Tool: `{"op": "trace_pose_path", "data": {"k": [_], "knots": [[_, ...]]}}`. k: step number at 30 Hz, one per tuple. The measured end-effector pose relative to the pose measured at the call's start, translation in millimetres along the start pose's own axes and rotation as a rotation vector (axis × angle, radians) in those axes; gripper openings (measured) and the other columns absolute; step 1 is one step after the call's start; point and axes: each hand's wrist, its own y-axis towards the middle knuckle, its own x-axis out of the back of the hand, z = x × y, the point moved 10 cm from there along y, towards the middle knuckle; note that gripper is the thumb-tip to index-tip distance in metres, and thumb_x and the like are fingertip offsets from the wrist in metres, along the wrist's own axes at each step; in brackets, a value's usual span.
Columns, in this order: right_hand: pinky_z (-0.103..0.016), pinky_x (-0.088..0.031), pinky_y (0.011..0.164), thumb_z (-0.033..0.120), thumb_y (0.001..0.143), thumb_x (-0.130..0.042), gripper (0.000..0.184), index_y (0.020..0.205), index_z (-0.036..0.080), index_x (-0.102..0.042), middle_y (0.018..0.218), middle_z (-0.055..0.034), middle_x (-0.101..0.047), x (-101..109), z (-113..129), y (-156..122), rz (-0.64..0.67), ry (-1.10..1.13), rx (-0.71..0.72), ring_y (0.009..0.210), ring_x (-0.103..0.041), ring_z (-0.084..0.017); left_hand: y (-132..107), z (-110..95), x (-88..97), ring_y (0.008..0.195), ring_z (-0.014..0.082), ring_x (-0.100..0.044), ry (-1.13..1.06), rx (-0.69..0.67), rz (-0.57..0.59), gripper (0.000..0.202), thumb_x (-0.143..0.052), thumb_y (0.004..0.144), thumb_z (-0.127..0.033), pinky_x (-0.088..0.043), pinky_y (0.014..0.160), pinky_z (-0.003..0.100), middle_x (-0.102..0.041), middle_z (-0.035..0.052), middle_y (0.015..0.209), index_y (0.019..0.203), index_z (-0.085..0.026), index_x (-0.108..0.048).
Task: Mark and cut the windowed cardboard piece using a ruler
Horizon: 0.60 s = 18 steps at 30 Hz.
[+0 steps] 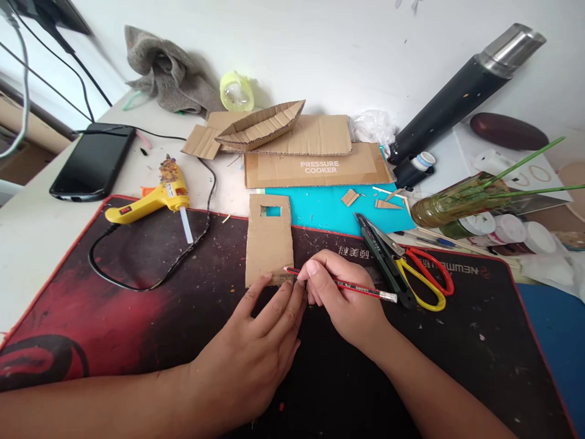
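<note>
Cardboard panel [269,244]: mostly on the dark mat [150,329], just beyond the left fingertips, long side running away from them; far end overlaps the blue sheet [320,207]

Left hand [265,335]: fingers spread, tips laid on the panel's near edge; whether any curl underneath, cannot tell

Right hand [340,292]: thumb and fingers pinching the red-and-black pencil [361,288], point directed leftward above the left fingertips, over the panel's near end; contact with the surface, cannot tell

Weight: panel judged very light, likely to skid or turn if the left fingers lift

Stiffness: judged firm when flat, apt to crease under a hard squeeze; surface looks dry and matt, so probably not slippery

Weak spot: the window cut-out [272,211] at the far end, well beyond the fingers; narrow strips around it look easiest to bend or tear

Best hold: fingertips flat on the solid near half, or a light pinch on the long edges below the window

Pencil: thin, rigid, light; the pinch a little behind the point should steer well

Blades: utility knife [379,262] and scissors [425,283] lie just right of the right fingers
</note>
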Motion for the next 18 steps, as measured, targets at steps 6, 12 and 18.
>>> {"op": "trace_pose_path", "data": {"k": [6,12,18], "knots": [[-0.029,-0.052,0.064,0.034,0.113,-0.053,0.031,0.088,0.024,-0.070,0.064,0.0039,-0.061,-1,6,1,0.006,-0.055,0.035,0.057,-0.060,-0.014,1,0,0.2,0.153,0.0405,-0.052,0.002,-0.001,0.000,0.051,-0.052,0.111,-0.032,-0.023,0.133,0.062,-0.058,0.0270,0.164,0.149,0.000,-0.065],[-0.028,-0.050,0.059,0.035,0.114,-0.053,0.032,0.090,0.023,-0.070,0.063,0.0045,-0.059,1,1,0,-0.014,0.036,0.036,0.057,-0.060,-0.014,-1,-1,-0.1,0.152,0.0392,-0.053,0.023,0.001,-0.009,0.054,-0.052,0.111,-0.034,-0.023,0.134,0.061,-0.060,0.0259,0.162,0.152,0.000,-0.064],[-0.029,-0.052,0.062,0.038,0.116,-0.054,0.032,0.094,0.022,-0.072,0.064,0.0044,-0.060,11,-2,1,-0.093,0.078,0.082,0.060,-0.063,-0.014,-2,1,-1.4,0.149,0.0364,-0.055,0.013,0.021,-0.019,0.052,-0.052,0.112,-0.034,-0.022,0.135,0.060,-0.063,0.0230,0.160,0.152,-0.002,-0.064]]}}
